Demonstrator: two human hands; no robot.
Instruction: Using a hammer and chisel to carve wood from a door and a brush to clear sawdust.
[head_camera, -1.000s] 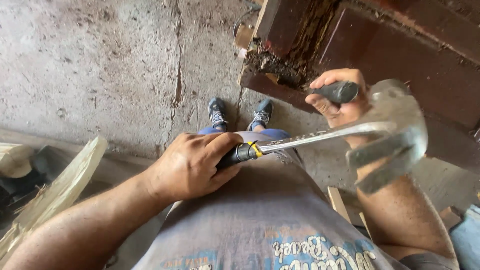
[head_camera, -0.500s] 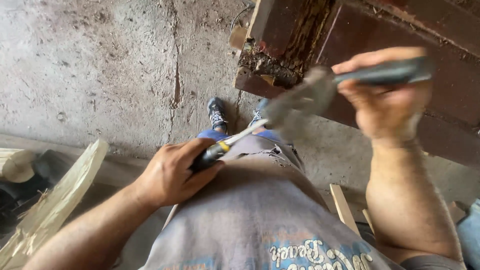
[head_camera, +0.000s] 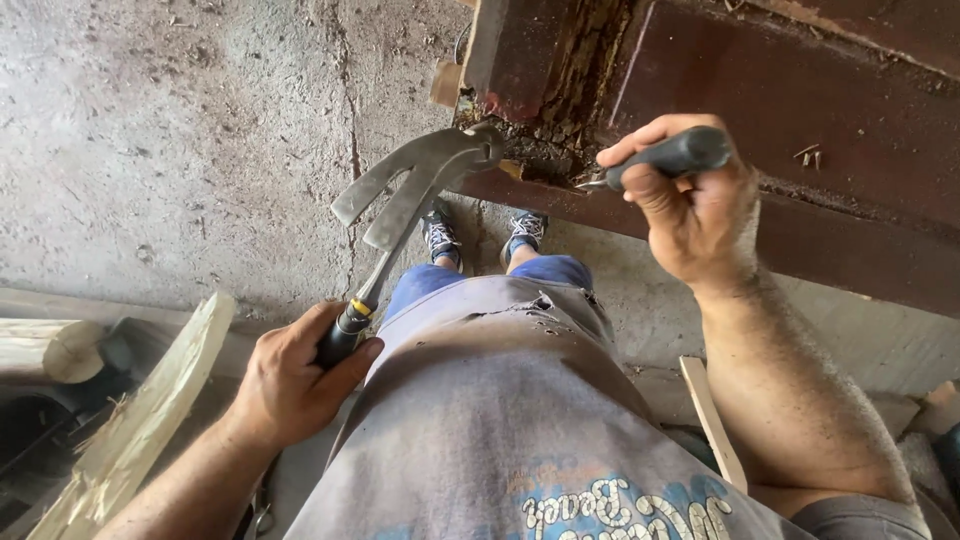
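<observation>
My left hand (head_camera: 295, 385) grips the black handle of a steel claw hammer (head_camera: 415, 185). The hammer points up and right, and its head touches the broken, rotted edge of a dark red wooden panel (head_camera: 800, 110). My right hand (head_camera: 690, 205) is closed around a dark-handled tool (head_camera: 670, 155), a chisel or screwdriver. Its metal tip points left at the splintered wood close beside the hammer head. I stand over the work, and my grey shirt, blue shorts and sneakers (head_camera: 480, 235) show below.
A cracked concrete floor (head_camera: 180, 140) fills the upper left. Pale split timber (head_camera: 140, 420) and a log end (head_camera: 50, 350) lie at the lower left. A thin wooden strip (head_camera: 712, 420) lies by my right arm, and a small wood offcut (head_camera: 446, 84) rests by the panel's corner.
The hammer swung from the right side, near my right hand, over to the left, and its head now rests on the panel's rotted edge. My right hand lowered the dark-handled tool toward the wood.
</observation>
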